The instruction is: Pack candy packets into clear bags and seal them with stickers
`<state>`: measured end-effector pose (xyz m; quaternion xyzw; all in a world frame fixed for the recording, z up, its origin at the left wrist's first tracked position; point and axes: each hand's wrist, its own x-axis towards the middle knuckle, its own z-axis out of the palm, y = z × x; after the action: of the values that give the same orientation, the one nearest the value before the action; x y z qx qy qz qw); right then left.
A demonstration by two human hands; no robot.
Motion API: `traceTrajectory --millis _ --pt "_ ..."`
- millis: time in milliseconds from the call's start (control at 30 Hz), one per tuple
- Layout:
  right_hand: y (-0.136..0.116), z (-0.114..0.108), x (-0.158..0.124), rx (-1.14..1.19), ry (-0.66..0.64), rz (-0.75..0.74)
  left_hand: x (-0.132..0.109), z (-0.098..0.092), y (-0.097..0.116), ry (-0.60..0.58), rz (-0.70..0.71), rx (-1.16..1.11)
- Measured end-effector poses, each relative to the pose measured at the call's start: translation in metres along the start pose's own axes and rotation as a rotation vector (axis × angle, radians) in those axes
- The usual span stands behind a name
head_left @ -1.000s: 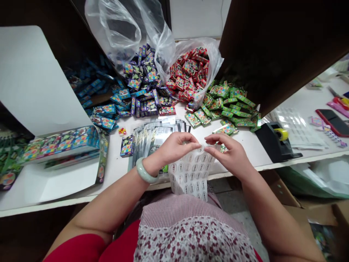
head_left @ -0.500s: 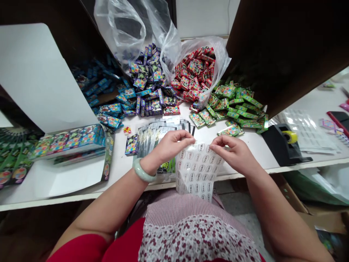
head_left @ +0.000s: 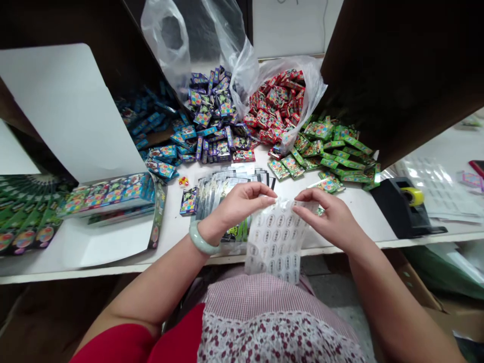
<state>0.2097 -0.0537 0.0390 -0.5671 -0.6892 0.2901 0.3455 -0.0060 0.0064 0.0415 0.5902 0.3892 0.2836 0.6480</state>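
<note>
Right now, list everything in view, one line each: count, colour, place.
sticker sheet: one, clear, round printed labels, hanging from both hands over the table edge
purple packets: many, purple, heaped at the back
red packets: many, red, heaped in a clear bag
green packets: many, green, spread right of the red
blue packets: many, blue, on a dark shelf at left, spilling forward
flat packs: a fanned row, silver and black, mid-table
small box: one, blue and purple, left of the flat packs
display box: one, multicoloured, open, at left
tape dispenser: one, black, yellow tape, at right
table: one, white, under the packs
left hand: pinching the sheet's left corner, pale green bangle on the wrist
right hand: pinching the sheet's right corner
</note>
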Motion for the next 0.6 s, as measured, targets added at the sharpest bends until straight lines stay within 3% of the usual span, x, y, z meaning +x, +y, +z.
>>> traceTrajectory --millis 167,367,600 --pt "-0.005 0.003 0.005 -0.002 -0.008 -0.085 0.002 0.006 0.002 0.004 0.066 0.082" --pt "-0.002 0.007 0.004 0.129 -0.023 0.010 0.000 -0.002 -0.008 0.012 0.106 0.063" --pt "-0.002 0.007 0.005 0.122 -0.015 -0.005 0.001 -0.005 -0.012 0.041 0.058 0.028"
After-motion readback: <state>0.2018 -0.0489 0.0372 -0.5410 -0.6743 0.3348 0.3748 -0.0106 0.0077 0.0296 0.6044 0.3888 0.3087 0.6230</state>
